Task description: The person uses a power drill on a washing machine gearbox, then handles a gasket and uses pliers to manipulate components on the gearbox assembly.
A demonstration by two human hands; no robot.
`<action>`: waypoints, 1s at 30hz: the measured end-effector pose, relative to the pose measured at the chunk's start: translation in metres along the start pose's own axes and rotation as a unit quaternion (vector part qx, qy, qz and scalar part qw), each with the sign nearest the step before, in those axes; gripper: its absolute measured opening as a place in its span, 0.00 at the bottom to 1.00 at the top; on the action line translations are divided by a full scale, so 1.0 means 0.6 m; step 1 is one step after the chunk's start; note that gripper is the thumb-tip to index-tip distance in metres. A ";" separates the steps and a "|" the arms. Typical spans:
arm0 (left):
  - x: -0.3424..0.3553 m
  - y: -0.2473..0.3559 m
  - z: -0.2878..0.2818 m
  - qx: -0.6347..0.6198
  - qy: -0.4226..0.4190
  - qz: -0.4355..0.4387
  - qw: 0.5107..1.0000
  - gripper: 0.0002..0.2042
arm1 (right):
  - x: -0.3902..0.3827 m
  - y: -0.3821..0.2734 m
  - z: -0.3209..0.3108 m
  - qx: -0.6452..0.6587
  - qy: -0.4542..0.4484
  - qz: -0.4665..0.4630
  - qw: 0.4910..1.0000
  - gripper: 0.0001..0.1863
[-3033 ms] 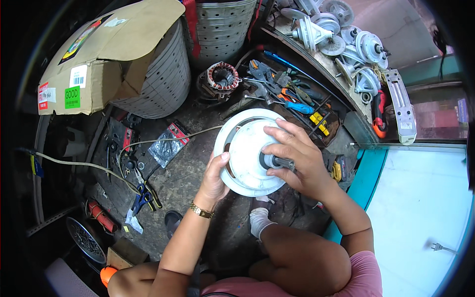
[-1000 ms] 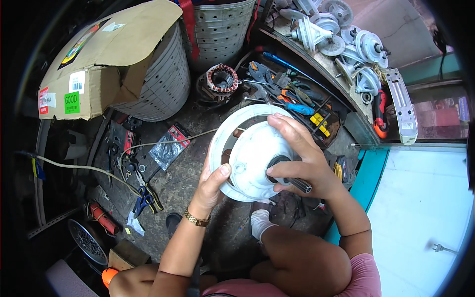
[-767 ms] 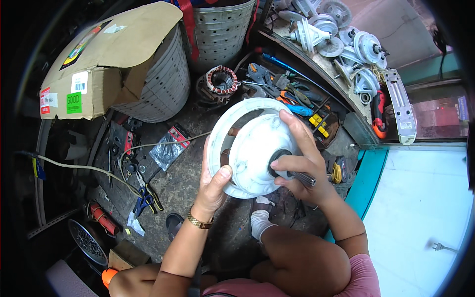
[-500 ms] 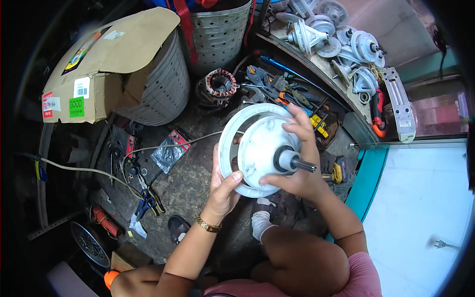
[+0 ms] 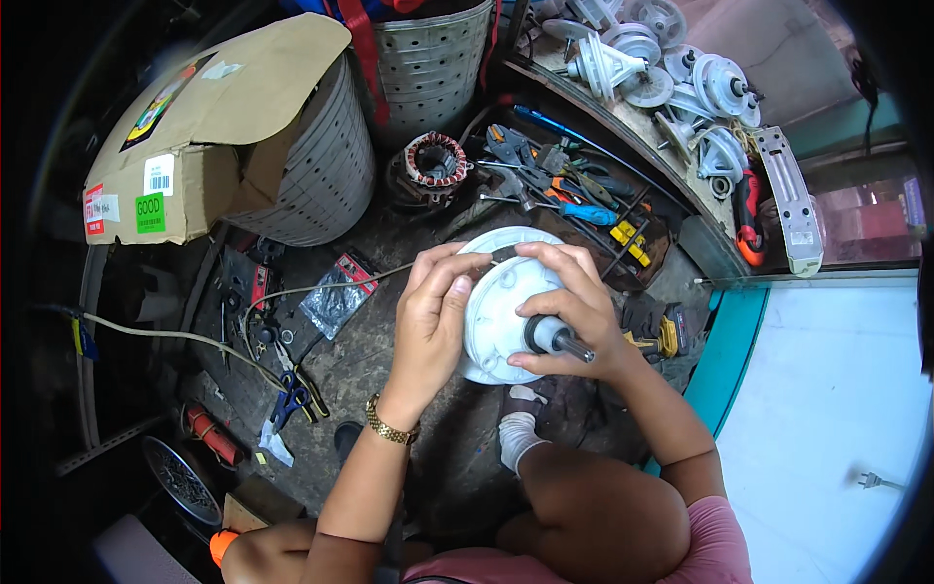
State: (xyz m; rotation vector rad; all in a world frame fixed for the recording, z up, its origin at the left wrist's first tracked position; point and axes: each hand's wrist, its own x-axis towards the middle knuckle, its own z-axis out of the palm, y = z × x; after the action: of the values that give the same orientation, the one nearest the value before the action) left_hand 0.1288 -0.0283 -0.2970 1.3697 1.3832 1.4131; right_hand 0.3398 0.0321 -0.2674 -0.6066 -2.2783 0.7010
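Observation:
A white, round gearbox (image 5: 501, 316) with a pulley-like rim is held up in front of me, tilted so that its splined metal shaft (image 5: 575, 347) points right and slightly down. My left hand (image 5: 428, 311) grips the left and upper left edge, its fingertips reaching over the top. From the right, my right hand (image 5: 586, 310) wraps the body, the thumb side close to the black collar (image 5: 547, 336) at the shaft's base. Both hands are closed on the part. Its back side is hidden.
Pliers and a blue-handled screwdriver (image 5: 587, 212) lie in a tool tray beyond the gearbox. A copper-wound stator (image 5: 436, 161) sits left of them. Similar white gearboxes (image 5: 720, 88) crowd the right shelf. Scissors (image 5: 289, 397), a cable and a yellow power tool (image 5: 671, 331) are on the floor.
My left hand has shifted from the lower left rim up to the upper left edge. The gearbox has turned and moved slightly left, and the wide gap in its rim no longer shows.

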 end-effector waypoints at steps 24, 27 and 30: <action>-0.039 -0.023 0.007 -0.066 -0.029 -0.078 0.994 0.15 | 0.042 0.004 -0.032 -0.019 0.025 0.034 0.999 0.26; -0.035 -0.001 0.016 -0.175 -0.022 -0.133 0.975 0.13 | 0.042 0.006 -0.034 -0.037 0.008 0.036 0.999 0.27; -0.020 0.015 0.009 -0.199 -0.050 -0.219 0.954 0.12 | 0.034 0.020 -0.048 -0.034 -0.025 0.036 0.998 0.27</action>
State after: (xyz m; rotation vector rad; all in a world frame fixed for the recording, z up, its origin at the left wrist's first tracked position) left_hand 0.1374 -0.0404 -0.2914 0.8009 1.1651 1.2170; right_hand 0.3494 0.0620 -0.2477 -0.7130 -2.3455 0.6820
